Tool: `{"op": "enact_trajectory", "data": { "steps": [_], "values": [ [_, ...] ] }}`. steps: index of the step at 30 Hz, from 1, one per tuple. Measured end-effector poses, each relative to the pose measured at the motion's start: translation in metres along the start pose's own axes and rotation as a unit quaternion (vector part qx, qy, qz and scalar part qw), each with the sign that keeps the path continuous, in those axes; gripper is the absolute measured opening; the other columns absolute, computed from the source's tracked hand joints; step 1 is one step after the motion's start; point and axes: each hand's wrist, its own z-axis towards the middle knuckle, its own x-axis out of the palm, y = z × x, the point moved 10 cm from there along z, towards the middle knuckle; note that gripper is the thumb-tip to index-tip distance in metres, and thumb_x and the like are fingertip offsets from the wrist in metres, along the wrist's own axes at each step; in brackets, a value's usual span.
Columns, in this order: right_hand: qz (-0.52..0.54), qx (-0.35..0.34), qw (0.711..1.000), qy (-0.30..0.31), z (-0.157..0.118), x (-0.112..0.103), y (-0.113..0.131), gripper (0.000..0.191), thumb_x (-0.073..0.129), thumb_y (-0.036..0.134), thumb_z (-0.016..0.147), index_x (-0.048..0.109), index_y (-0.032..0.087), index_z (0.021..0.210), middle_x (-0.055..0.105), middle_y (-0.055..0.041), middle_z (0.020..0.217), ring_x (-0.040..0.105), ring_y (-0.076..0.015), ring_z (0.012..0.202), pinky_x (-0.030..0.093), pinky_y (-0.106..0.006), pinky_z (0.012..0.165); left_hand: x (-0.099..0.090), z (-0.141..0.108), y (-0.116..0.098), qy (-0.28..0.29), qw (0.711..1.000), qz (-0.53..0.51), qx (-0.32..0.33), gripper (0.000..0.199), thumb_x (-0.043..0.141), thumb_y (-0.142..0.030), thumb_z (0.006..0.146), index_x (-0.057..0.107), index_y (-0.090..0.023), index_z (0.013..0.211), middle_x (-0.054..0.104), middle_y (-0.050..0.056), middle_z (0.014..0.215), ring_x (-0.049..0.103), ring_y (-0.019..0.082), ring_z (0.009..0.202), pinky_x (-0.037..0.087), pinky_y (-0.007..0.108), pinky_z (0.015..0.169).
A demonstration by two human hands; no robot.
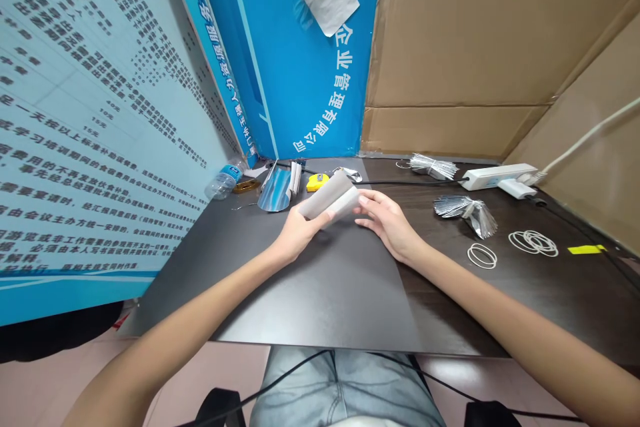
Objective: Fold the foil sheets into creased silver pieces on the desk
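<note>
A curled, pale grey sheet (333,199) is held above the desk, bent into a trough with a fold along its length. My left hand (299,230) grips its left end, thumb laid over the near side. At the right end, the fingertips of my right hand (385,219) close on the sheet's edge; its lower fingers are slightly apart. Just behind the sheet lies a yellow tape measure (318,181). Left of that stands a curved blue shiny sheet (276,190) beside some white folded strips (296,179).
A plastic bottle (226,180) and a brown tape roll (247,186) lie at the left. To the right are bundles of silvery twist ties (467,212), white rings (533,243), a yellow strip (587,249) and a white power strip (500,175) with cables. Printed boards and cardboard (465,47) wall the desk.
</note>
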Motion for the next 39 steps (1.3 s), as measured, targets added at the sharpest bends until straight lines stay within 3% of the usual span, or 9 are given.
{"op": "enact_trajectory", "data": {
  "steps": [4,7,11,16,21,27,32,35,39],
  "values": [
    [0.029,0.063,0.996,0.049,0.002,0.006,-0.008,0.053,0.07,0.072,0.085,0.069,0.024,0.11,0.074,-0.0098,0.121,0.07,-0.0241,0.112,0.06,-0.034,0.089,-0.018,-0.001,-0.032,-0.032,0.965,0.168,0.199,0.03,0.075,-0.046,0.093,0.077,-0.019,0.106,0.08,0.01,0.113,0.072,0.026,0.107,0.057,0.041,0.099],
    [0.036,0.121,0.982,0.141,-0.004,0.023,-0.013,0.061,0.058,0.079,0.089,0.069,0.021,0.107,0.075,-0.0147,0.117,0.073,-0.0274,0.104,0.063,-0.04,0.087,-0.012,-0.015,-0.052,-0.006,0.872,0.325,0.367,0.021,0.067,-0.038,0.099,0.08,-0.023,0.108,0.082,0.009,0.111,0.07,0.027,0.111,0.053,0.045,0.104],
    [0.021,0.091,0.986,0.137,-0.008,0.025,-0.008,0.043,0.087,0.048,0.08,0.07,0.023,0.11,0.075,-0.0078,0.121,0.072,-0.0209,0.105,0.061,-0.035,0.094,-0.007,-0.025,-0.052,-0.001,0.792,0.426,0.438,0.019,0.066,-0.034,0.102,0.081,-0.031,0.113,0.082,0.007,0.12,0.067,0.028,0.123,0.048,0.046,0.108],
    [-0.018,0.026,0.992,0.118,-0.001,0.018,-0.002,0.041,0.091,0.043,0.074,0.067,0.021,0.098,0.072,-0.0014,0.104,0.068,-0.0148,0.092,0.059,-0.031,0.086,-0.004,-0.026,-0.053,-0.017,0.752,0.46,0.472,0.04,0.066,-0.028,0.102,0.068,-0.032,0.142,0.072,0.009,0.142,0.059,0.028,0.14,0.044,0.044,0.117],
    [-0.223,0.035,0.971,0.074,0.018,-0.01,-0.015,0.054,0.089,0.032,0.074,0.067,0.021,0.122,0.075,-0.0044,0.101,0.066,-0.0149,0.078,0.051,-0.029,0.068,-0.022,-0.011,-0.058,-0.054,0.763,0.458,0.453,0.057,0.038,-0.002,0.101,0.054,-0.021,0.153,0.065,0.014,0.15,0.055,0.024,0.146,0.045,0.048,0.123],
    [-0.27,0.021,0.958,0.094,0.023,-0.014,-0.017,0.06,0.087,0.027,0.075,0.064,0.022,0.129,0.078,-0.005,0.098,0.073,-0.0203,0.087,0.053,-0.032,0.076,0.001,-0.012,-0.048,0.111,0.818,0.395,0.402,0.044,0.043,-0.008,0.101,0.066,-0.021,0.136,0.072,0.013,0.138,0.064,0.025,0.135,0.051,0.049,0.118],
    [-0.225,0.024,0.964,0.143,0.017,-0.002,-0.009,0.064,0.089,0.032,0.073,0.064,0.021,0.131,0.078,-0.003,0.092,0.073,-0.0193,0.084,0.053,-0.031,0.073,0.01,-0.003,-0.021,0.171,0.944,0.245,0.14,0.057,0.06,-0.047,0.103,0.051,-0.022,0.153,0.066,0.017,0.147,0.066,0.031,0.132,0.051,0.052,0.116],
    [-0.205,0.028,0.967,0.149,0.015,-0.001,-0.007,0.06,0.09,0.033,0.075,0.066,0.022,0.129,0.079,-0.0052,0.094,0.074,-0.0203,0.09,0.051,-0.028,0.066,0.018,-0.003,-0.006,0.196,0.965,0.171,0.023,0.058,0.067,-0.057,0.098,0.06,-0.022,0.144,0.069,0.015,0.141,0.067,0.032,0.128,0.053,0.049,0.111],
    [-0.215,0.002,0.967,0.139,0.015,-0.001,-0.002,0.059,0.087,0.042,0.08,0.066,0.024,0.132,0.078,-0.0052,0.099,0.072,-0.0185,0.087,0.053,-0.03,0.07,0.019,0.0,-0.008,0.163,0.972,0.169,0.028,0.041,0.077,-0.05,0.091,0.074,-0.02,0.12,0.076,0.01,0.128,0.07,0.029,0.122,0.051,0.044,0.111]
  ]
}}
